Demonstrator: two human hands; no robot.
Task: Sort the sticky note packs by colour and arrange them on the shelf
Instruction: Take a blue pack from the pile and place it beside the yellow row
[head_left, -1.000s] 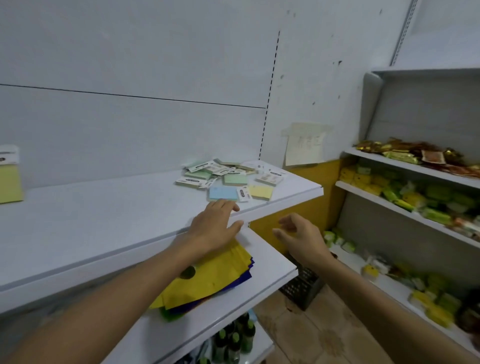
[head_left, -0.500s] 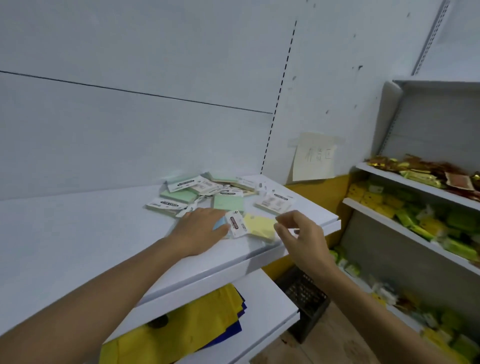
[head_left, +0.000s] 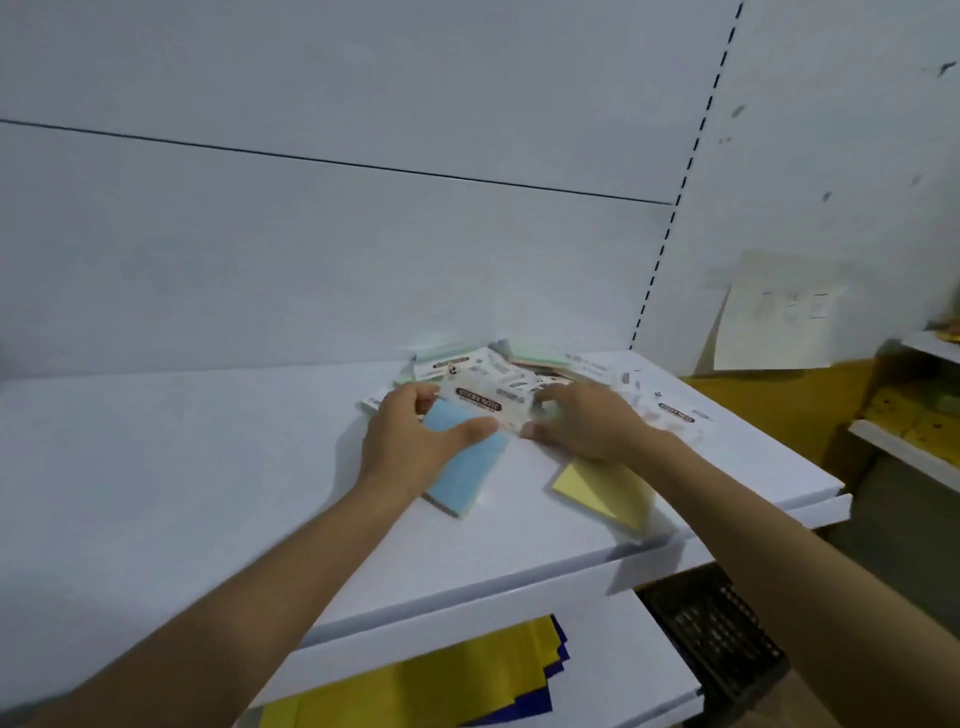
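Note:
On the white shelf (head_left: 171, 483) lies a loose heap of sticky note packs (head_left: 498, 371), green and peach ones with white labelled headers. My left hand (head_left: 410, 441) grips a blue pack (head_left: 465, 478), thumb across its top near the header. My right hand (head_left: 587, 423) rests on a yellow pack (head_left: 605, 491) and touches the blue pack's header; whether it grips anything is unclear. Both packs lie at the front of the heap. The image is motion-blurred.
Yellow and blue paper sheets (head_left: 441, 686) lie on the lower shelf. A dark plastic crate (head_left: 717, 634) sits on the floor to the right. A paper note (head_left: 779, 317) hangs on the wall. Another shelf unit (head_left: 904, 447) stands at the far right.
Both hands moved forward onto the heap; my left hand took hold of the blue pack, my right hand came down on the yellow pack. The camera moved closer to the shelf.

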